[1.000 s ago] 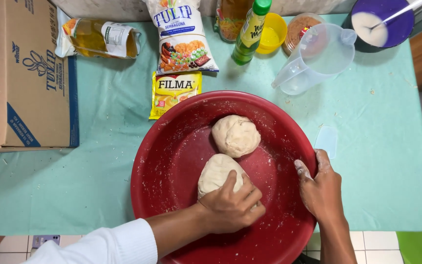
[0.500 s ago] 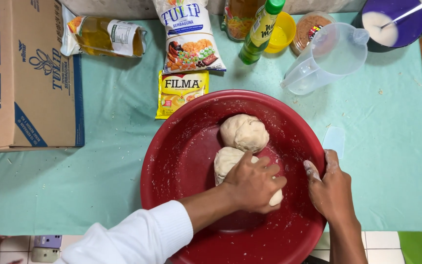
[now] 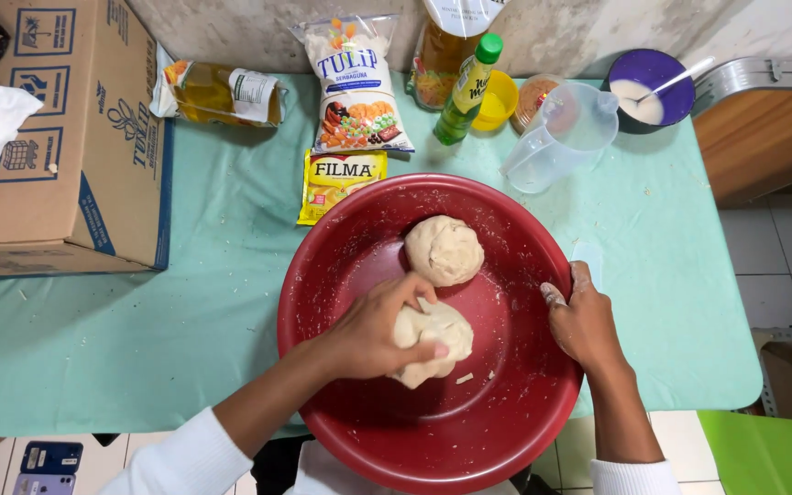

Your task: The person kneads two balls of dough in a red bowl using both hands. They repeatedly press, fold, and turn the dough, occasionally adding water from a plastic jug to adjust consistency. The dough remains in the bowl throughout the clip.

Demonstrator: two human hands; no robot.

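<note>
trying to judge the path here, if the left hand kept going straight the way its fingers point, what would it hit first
The left hand rests on the near dough ball, fingers pointing up and right. Straight on, it would likely meet the second dough ball first, then the far wall of the red basin. Heights are hard to judge from above.

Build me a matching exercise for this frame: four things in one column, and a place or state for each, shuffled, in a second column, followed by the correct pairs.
Things
1. left hand
2. right hand
3. round dough ball
4. clear measuring jug

Places or states
A. stands on the green tablecloth, behind the basin
B. lies free in the red basin, no hand on it
C. grips the basin's rim
D. presses on the near dough lump

Pairs: 1-D, 2-C, 3-B, 4-A
</note>
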